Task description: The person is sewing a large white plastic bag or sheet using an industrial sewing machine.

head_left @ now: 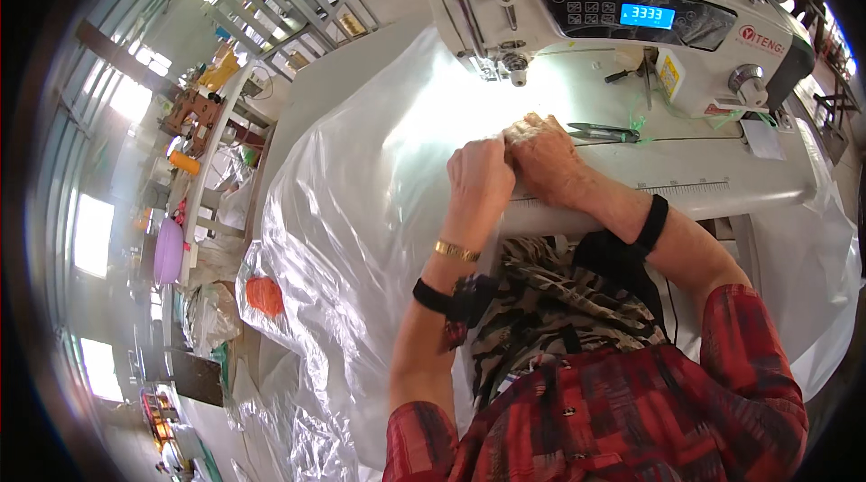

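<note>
My left hand [479, 177] and my right hand [547, 160] are both closed, with their fingertips meeting just in front of the sewing machine [505, 18]. A large clear plastic sheet [361, 166] covers the left part of the table and hangs over its front edge. My left hand's curled fingers grip the sheet near its right side. What my right fingers pinch is hidden behind the knuckles. Thread snips [606, 133] lie just right of my right hand. Above both hands is the needle area [492, 69], where the machine's lamp washes out the sheet.
A small screwdriver [624, 76] and green thread scraps [637, 126] lie by the machine's base. A ruler scale [686, 186] runs along the table's front edge. To the left stands a cluttered side bench [216, 135]; a metal rack [284, 0] is farther back.
</note>
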